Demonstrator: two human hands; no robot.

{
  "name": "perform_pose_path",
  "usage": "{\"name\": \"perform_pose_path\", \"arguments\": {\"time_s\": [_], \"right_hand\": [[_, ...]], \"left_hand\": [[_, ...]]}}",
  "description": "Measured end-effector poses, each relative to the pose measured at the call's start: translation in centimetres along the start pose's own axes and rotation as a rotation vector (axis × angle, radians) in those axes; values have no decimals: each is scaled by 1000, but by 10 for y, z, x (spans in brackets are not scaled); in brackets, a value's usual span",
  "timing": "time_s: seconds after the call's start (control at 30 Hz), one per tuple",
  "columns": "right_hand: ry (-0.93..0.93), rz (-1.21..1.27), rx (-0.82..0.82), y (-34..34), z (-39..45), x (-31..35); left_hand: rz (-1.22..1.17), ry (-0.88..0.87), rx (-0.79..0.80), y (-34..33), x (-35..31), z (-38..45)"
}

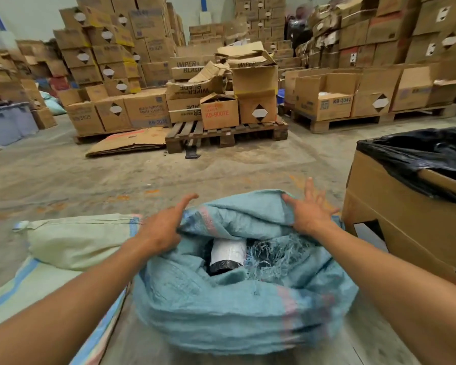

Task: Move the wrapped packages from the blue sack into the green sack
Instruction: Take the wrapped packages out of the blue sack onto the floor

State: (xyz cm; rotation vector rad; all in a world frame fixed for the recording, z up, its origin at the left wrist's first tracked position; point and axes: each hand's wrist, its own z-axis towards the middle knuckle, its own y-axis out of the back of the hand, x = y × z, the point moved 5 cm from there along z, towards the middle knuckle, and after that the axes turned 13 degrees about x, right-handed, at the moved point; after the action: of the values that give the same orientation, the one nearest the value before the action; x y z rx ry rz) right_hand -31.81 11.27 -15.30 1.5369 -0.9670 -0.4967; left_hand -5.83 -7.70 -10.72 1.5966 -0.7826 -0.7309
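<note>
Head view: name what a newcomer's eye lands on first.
The rumpled blue sack fills the bottom centre, both hands at its mouth: left hand, right hand. A black wrapped package with a white label shows inside. The pale green sack lies left.
</note>
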Motion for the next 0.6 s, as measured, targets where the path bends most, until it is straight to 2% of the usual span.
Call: {"name": "perform_pose_path", "arguments": {"time_s": [0.1, 0.13, 0.2, 0.23, 0.3, 0.37, 0.4, 0.43, 0.47, 0.53, 0.57, 0.6], "right_hand": [[-65, 137, -286, 21, 4, -12], [-92, 151, -369, 27, 3, -12], [-54, 152, -381, 25, 1, -5], [34, 135, -367, 20, -1, 4], [300, 84, -410, 13, -21, 29], [649, 41, -525, 8, -53, 55], [820, 2, -505, 1, -70, 67], [938, -50, -388, -11, -80, 77], [964, -106, -183, -27, -83, 81], [767, -222, 259, -58, -74, 70], [641, -245, 393, -68, -68, 55], [556, -238, 443, -73, -64, 39]], "left_hand": [[515, -149, -322, 13, 8, -3], [595, -208, -403, 13, 9, -4], [688, -352, -442, 5, 10, 2], [693, -359, -405, 0, 10, 6], [612, -253, -308, -6, 4, 12], [479, -101, -213, -13, -4, 21], [430, -18, -167, -16, -9, 25], [407, 54, -141, -18, -13, 30], [397, 120, -114, -19, -17, 35], [384, 212, -57, -23, -26, 41], [368, 244, -38, -24, -28, 43], [350, 272, -30, -23, -28, 44]]}}
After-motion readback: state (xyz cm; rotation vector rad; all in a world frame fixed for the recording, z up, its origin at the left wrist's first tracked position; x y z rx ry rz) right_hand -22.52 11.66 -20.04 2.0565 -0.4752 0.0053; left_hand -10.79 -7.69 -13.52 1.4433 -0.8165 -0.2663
